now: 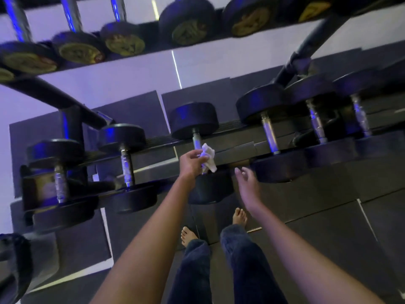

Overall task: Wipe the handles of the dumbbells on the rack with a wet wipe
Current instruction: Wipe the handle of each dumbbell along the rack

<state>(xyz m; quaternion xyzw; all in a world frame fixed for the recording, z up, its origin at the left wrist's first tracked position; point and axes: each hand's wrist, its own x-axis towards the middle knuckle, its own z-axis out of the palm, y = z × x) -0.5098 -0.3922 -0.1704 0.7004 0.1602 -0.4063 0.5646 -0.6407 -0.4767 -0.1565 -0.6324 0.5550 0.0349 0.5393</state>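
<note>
A white wet wipe (208, 157) is pinched in my left hand (191, 162), held right against the lower part of the chrome handle (196, 139) of the middle dumbbell (194, 119) on the lower rack shelf. My right hand (246, 183) hovers just to the right of it with fingers relaxed and apart, holding nothing, in front of a black dumbbell head (276, 168). Other black dumbbells with chrome handles stand left (126, 163) and right (270, 134) on the same shelf.
An upper rack shelf (131, 55) carries several more dumbbells with yellowish end caps. Slanted black rack struts (65, 99) cross on the left and upper right. My bare feet (240, 216) stand on dark floor mats below the rack.
</note>
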